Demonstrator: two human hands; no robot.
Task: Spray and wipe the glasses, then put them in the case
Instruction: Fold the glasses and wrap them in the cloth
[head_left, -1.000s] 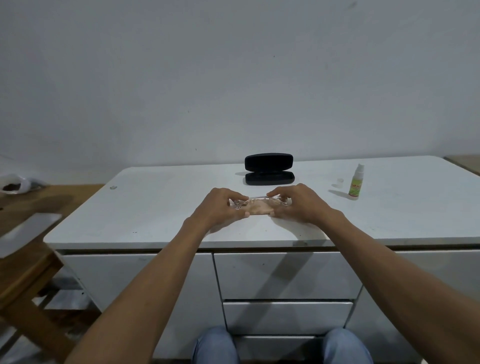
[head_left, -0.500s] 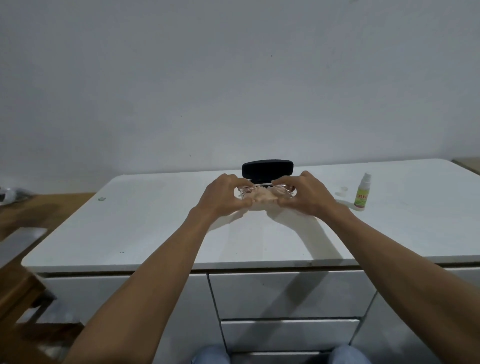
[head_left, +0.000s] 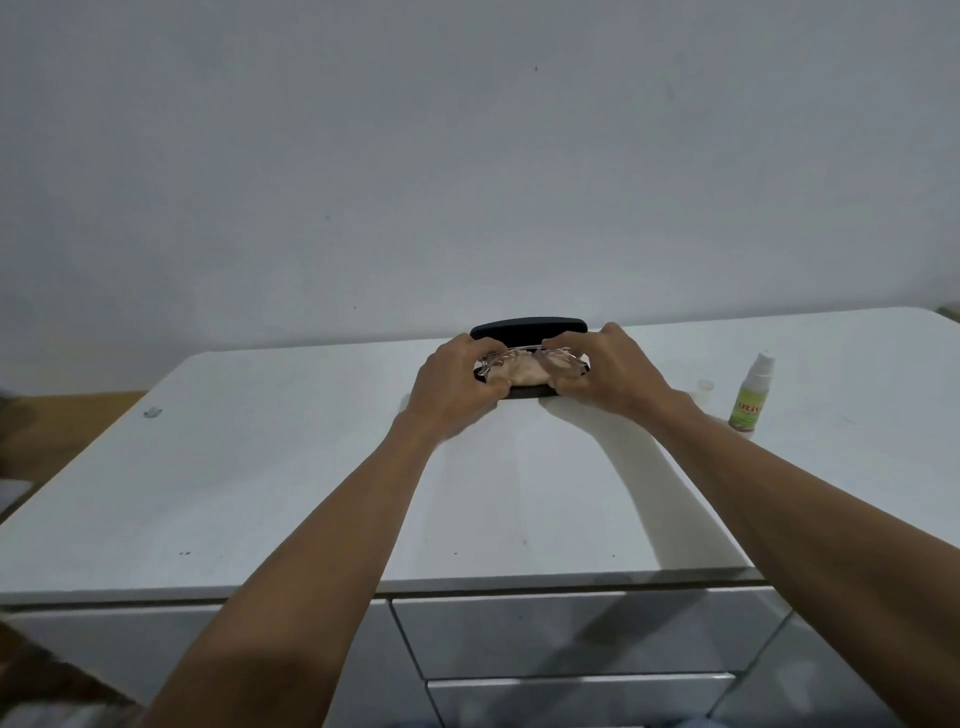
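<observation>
The clear-framed glasses (head_left: 519, 355) are held between my left hand (head_left: 457, 382) and my right hand (head_left: 608, 371), each gripping one end. A pale cloth (head_left: 522, 371) is bunched under the lenses between my fingers. Both hands hover right over the open black case (head_left: 527, 328); its raised lid shows behind my fingers and its base edge shows below them. Whether the glasses touch the case I cannot tell. The small spray bottle (head_left: 750, 395) with a green label stands upright to the right, its clear cap (head_left: 705, 385) beside it.
Everything sits on a white cabinet top (head_left: 311, 467) against a plain wall, with drawers (head_left: 571, 634) below the front edge. A small clear object (head_left: 152, 412) lies at the far left. Wooden furniture (head_left: 52, 426) lies off the left side.
Both hands carried the glasses and cloth forward from the middle of the cabinet top to directly over the open case. The camera tilted up and came closer.
</observation>
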